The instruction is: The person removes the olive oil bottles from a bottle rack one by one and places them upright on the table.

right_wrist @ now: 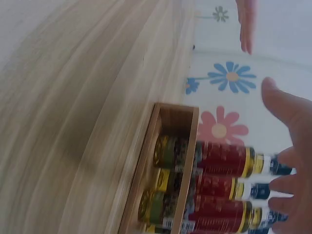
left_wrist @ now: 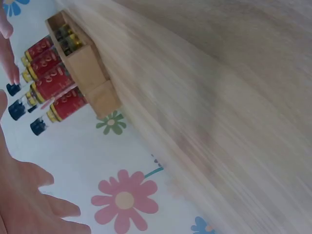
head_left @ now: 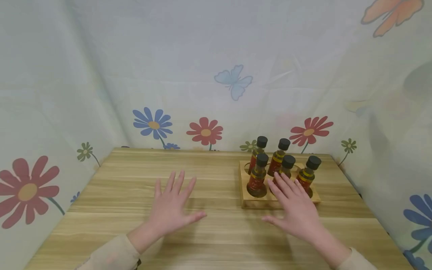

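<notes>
Head view: left hand (head_left: 170, 212) and right hand (head_left: 298, 210) spread, gripping nothing. Five bottles (head_left: 276, 162) upright in wooden rack (head_left: 263, 204), right side of bench (head_left: 216, 240). Seems pre-grasp; next move likely calls for fingers curling round one.

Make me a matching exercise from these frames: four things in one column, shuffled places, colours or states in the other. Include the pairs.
Column 1
1. left hand
2. right hand
3. wooden rack
4. bottle caps

Column 2
A. black
B. partly covers some of the bottles in the head view
C. spread above the tabletop, left of the wooden rack
D. has five bottles standing in it

Pairs
1-C
2-B
3-D
4-A
</notes>
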Available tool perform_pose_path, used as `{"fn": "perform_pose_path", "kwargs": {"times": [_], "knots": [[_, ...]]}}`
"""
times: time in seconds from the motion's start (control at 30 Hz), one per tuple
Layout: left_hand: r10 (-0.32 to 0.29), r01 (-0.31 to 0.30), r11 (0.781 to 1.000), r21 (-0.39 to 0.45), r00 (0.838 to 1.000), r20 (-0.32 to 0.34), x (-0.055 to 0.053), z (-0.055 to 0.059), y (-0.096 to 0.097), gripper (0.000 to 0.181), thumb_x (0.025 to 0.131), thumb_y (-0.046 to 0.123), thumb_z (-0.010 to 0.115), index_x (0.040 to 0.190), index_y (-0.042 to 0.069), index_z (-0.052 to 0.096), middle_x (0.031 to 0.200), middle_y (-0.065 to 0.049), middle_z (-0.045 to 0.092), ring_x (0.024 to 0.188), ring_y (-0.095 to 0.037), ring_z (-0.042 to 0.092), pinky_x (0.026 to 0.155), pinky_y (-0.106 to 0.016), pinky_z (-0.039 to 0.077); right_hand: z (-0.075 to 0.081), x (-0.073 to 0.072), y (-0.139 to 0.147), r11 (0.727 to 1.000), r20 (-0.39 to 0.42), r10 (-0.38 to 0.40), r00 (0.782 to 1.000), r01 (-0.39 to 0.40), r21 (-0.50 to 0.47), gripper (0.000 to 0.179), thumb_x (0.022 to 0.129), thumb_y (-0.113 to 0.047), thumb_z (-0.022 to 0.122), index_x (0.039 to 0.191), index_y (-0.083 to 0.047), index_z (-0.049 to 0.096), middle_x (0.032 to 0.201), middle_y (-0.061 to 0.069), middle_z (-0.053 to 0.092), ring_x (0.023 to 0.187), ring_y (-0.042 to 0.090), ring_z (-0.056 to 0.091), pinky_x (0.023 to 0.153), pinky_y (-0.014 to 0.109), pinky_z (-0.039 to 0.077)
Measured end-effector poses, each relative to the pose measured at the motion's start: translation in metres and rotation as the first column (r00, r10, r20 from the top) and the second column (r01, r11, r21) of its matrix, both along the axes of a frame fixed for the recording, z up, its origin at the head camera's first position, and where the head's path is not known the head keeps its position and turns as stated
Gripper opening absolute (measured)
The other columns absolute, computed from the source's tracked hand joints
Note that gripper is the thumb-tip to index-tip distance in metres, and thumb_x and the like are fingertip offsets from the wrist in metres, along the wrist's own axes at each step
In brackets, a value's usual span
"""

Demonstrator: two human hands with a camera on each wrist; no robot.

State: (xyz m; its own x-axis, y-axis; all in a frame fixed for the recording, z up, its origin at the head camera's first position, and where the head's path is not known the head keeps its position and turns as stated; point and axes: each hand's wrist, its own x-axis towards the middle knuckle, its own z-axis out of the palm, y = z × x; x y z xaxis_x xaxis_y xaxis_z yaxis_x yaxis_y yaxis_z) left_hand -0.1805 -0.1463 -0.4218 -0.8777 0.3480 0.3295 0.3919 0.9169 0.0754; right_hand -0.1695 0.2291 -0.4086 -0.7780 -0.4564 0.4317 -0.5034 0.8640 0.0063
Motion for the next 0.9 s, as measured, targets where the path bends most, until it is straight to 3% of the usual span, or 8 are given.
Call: {"fn": "perform_pose_path", "kwargs": {"times": [0.17,0.37,0.5,0.6,0.7,0.9], "knots": [[-0.019,0.021,0.999,0.031,0.999,-0.040,-0.002,0.005,0.001,0.104,0.076,0.084,0.054,0.152,0.015,0.041,0.156,-0.017,0.033,0.143,-0.042,0.027,0.109,-0.072,0.011,-0.001,-0.001,0.015,0.987,-0.117,0.059,0.991,-0.076,-0.143,0.091,0.084,-0.072,0.059,0.147,-0.007,0.047,0.147,0.017,0.048,0.135,0.038,0.041,0.118,0.045,0.020],[-0.053,0.063,0.992,0.110,0.994,-0.092,-0.009,0.002,0.001,0.100,0.077,0.074,0.063,0.150,0.009,0.041,0.151,-0.015,0.043,0.138,-0.038,0.038,0.108,-0.064,0.028,-0.006,-0.003,0.029,0.946,-0.235,0.100,0.967,-0.165,-0.277,0.078,0.094,-0.063,0.050,0.140,-0.001,0.053,0.137,0.019,0.056,0.123,0.041,0.050,0.117,0.033,0.023],[-0.090,0.108,0.976,0.188,0.991,-0.101,-0.012,-0.001,0.003,0.098,0.079,0.071,0.064,0.150,0.007,0.041,0.148,-0.014,0.047,0.134,-0.035,0.043,0.106,-0.059,0.036,-0.011,-0.004,0.040,0.909,-0.269,0.089,0.959,-0.189,-0.372,0.070,0.095,-0.060,0.052,0.137,-0.003,0.057,0.127,0.021,0.062,0.114,0.042,0.054,0.112,0.024,0.024],[-0.110,0.124,0.959,0.255,0.992,-0.069,-0.014,-0.004,0.008,0.097,0.080,0.069,0.066,0.150,0.007,0.041,0.148,-0.014,0.046,0.133,-0.034,0.045,0.106,-0.057,0.038,-0.015,-0.005,0.049,0.882,-0.262,0.074,0.962,-0.186,-0.434,0.064,0.092,-0.051,0.064,0.136,-0.005,0.059,0.124,0.021,0.064,0.111,0.040,0.055,0.111,0.024,0.026],[-0.114,0.114,0.943,0.313,0.993,-0.019,-0.014,-0.009,0.013,0.097,0.080,0.067,0.068,0.150,0.007,0.040,0.149,-0.013,0.046,0.132,-0.035,0.046,0.106,-0.055,0.039,-0.018,-0.005,0.060,0.855,-0.247,0.065,0.967,-0.182,-0.486,0.060,0.083,-0.031,0.075,0.133,-0.003,0.060,0.124,0.020,0.064,0.116,0.029,0.055,0.110,0.023,0.027],[-0.124,0.085,0.899,0.429,0.990,0.065,-0.014,-0.016,0.027,0.095,0.078,0.058,0.077,0.150,0.007,0.041,0.148,-0.013,0.048,0.133,-0.035,0.045,0.107,-0.055,0.038,-0.026,-0.006,0.081,0.794,-0.215,0.060,0.975,-0.178,-0.582,0.064,0.070,-0.002,0.078,0.132,0.000,0.061,0.128,0.008,0.064,0.122,0.001,0.047,0.106,0.018,0.030]]}}
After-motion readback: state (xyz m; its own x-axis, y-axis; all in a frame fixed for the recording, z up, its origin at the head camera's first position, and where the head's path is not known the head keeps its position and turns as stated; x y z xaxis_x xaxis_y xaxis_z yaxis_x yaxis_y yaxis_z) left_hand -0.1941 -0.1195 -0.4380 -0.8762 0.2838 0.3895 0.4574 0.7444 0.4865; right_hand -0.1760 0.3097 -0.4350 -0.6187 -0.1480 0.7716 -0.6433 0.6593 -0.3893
